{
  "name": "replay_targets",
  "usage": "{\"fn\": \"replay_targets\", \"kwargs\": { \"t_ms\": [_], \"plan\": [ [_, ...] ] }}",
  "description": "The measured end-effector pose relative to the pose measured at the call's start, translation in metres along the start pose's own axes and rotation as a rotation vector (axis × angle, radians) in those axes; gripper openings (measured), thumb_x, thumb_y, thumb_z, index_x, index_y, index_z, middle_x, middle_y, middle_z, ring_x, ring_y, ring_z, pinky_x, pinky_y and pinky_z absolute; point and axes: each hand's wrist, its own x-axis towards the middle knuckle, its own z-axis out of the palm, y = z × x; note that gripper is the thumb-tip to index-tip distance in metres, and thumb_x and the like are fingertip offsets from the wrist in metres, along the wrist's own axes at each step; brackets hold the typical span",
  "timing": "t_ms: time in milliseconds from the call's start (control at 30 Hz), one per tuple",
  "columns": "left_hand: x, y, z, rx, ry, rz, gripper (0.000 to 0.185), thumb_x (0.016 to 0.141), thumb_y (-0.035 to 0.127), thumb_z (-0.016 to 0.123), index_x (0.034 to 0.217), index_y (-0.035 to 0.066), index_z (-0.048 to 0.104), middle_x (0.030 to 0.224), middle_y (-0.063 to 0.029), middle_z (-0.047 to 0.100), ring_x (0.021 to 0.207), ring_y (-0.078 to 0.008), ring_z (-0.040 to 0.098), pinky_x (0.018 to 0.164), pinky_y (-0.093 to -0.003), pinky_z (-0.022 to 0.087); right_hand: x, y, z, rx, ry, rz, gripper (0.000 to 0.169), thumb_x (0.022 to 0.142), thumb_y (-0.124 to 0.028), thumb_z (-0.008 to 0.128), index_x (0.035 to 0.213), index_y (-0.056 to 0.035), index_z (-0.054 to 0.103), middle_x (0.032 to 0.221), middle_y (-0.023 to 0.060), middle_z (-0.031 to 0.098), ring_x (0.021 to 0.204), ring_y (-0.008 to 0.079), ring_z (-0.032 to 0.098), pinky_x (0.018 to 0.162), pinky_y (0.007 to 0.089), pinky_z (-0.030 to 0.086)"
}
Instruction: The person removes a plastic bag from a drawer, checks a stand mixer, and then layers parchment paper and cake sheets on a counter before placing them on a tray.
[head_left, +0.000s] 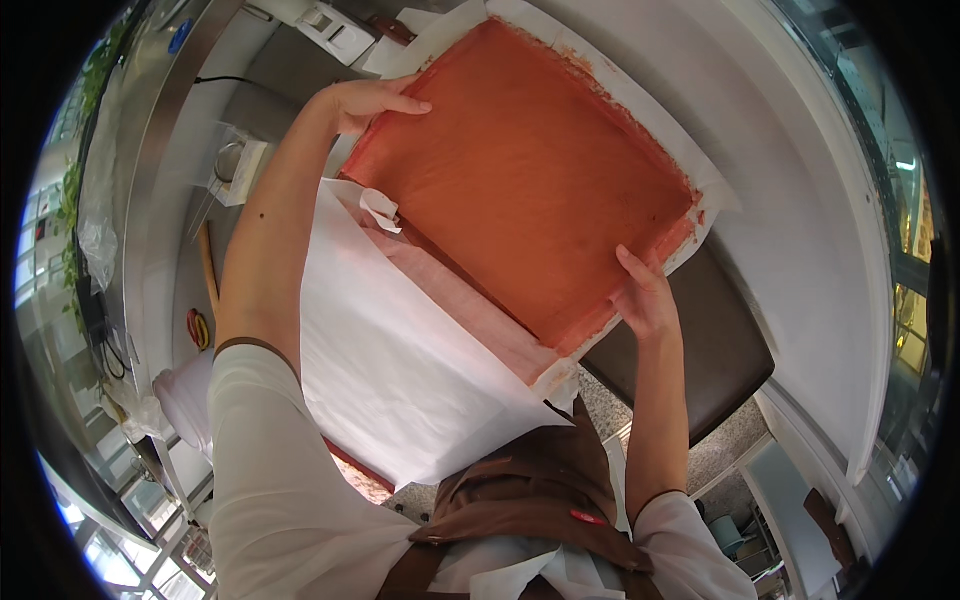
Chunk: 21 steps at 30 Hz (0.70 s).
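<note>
A large, flat sheet of reddish-brown sponge cake (525, 165) is in both hands, with torn red crumb along its edges. My left hand (379, 103) grips its left edge, thumb on top and fingers mostly hidden at the rim. On the near right edge, my right hand (645, 292) holds it with the thumb raised and the other fingers hidden beneath. Baking paper (622, 90) shows beyond the cake's far edge. Nearer to me, a wide white sheet of paper (420, 345) with a red-stained strip and a curled corner hangs over my brown apron (525, 487).
A dark baking tray (705, 337) lies below on the right. Along the left stand a white device (337, 31), a small box (253, 172), a wooden stick (208, 262), red and yellow handles (197, 328) and a pale bucket (187, 401). A white wall-like surface (810, 195) curves along the right.
</note>
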Motion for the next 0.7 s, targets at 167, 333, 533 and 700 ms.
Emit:
{"fn": "replay_targets", "kwargs": {
  "t_ms": [167, 333, 533, 700],
  "plan": [
    [-0.016, 0.023, 0.007, 0.026, -0.024, -0.002, 0.071, 0.085, 0.021, 0.066, 0.145, 0.016, 0.029, 0.138, -0.0041, 0.044, 0.124, -0.0164, 0.046, 0.101, -0.0341, 0.041, -0.001, -0.004, 0.004, -0.058, 0.005, -0.069, 0.052, 0.084, -0.004, 0.063, 0.131, -0.0096, 0.043, 0.126, 0.0053, 0.053, 0.114, 0.0203, 0.052, 0.091, 0.0382, 0.047],
    [-0.028, 0.03, 0.005, 0.061, -0.011, 0.123, 0.065, 0.085, 0.018, 0.065, 0.142, 0.015, 0.034, 0.135, -0.0076, 0.047, 0.12, -0.0182, 0.049, 0.098, -0.0339, 0.045, -0.019, -0.019, 0.025, -0.113, 0.012, -0.108, 0.048, 0.083, -0.002, 0.063, 0.127, -0.0087, 0.046, 0.12, 0.0043, 0.056, 0.109, 0.0189, 0.055, 0.089, 0.0353, 0.049],
    [-0.099, 0.067, 0.022, 0.029, -0.114, 0.268, 0.056, 0.084, 0.01, 0.064, 0.135, 0.013, 0.042, 0.129, -0.0068, 0.053, 0.115, -0.0209, 0.053, 0.097, -0.0412, 0.044, -0.072, -0.045, 0.052, -0.17, -0.052, -0.182, 0.047, 0.087, -0.002, 0.057, 0.131, -0.0085, 0.042, 0.127, 0.0053, 0.052, 0.114, 0.0202, 0.053, 0.09, 0.0373, 0.048],
    [-0.182, 0.052, 0.028, 0.001, -0.16, 0.362, 0.06, 0.083, 0.01, 0.066, 0.137, 0.014, 0.04, 0.131, -0.0052, 0.051, 0.116, -0.0199, 0.052, 0.098, -0.0414, 0.043, -0.129, -0.021, 0.071, -0.183, -0.119, -0.237, 0.046, 0.09, -0.004, 0.053, 0.134, -0.0072, 0.038, 0.131, 0.0069, 0.048, 0.117, 0.0214, 0.05, 0.093, 0.0393, 0.047]
  ]
}}
